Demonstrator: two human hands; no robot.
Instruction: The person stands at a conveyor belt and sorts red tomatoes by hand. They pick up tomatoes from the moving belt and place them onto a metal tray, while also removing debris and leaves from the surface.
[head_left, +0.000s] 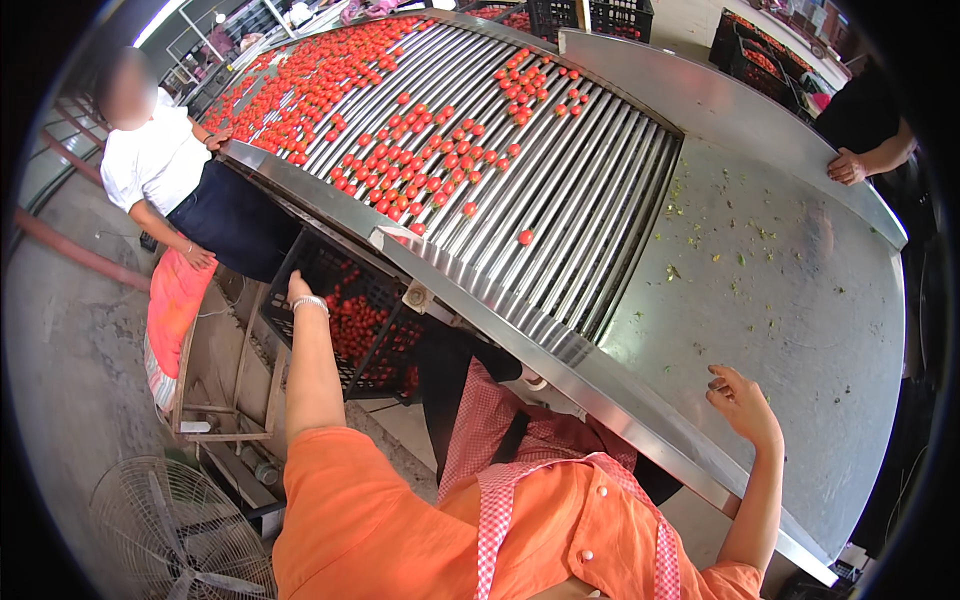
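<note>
My left hand (298, 286) reaches down to the upper edge of a black plastic crate (282, 319) beneath the machine's side. Its fingers are largely hidden, so their grip on the crate is unclear. Small red tomatoes (352, 326) fill part of that crate. Over the flat steel plate (795, 330) hovers my right hand (739, 403), fingers loosely curled and apart, with dark fingertips and nothing clearly held. Beyond the plate's edge, a roller conveyor (570, 262) carries many red tomatoes (405, 169), densest at its far left. One lone tomato (526, 237) lies on the nearer rollers.
A steel side rail (517, 322) runs between my body and the rollers. Green leaf scraps (671, 272) dot the plate. One co-worker (165, 157) stands at left; another person's hand (847, 166) rests on the far rail. A wire-guarded fan (180, 532) stands lower left.
</note>
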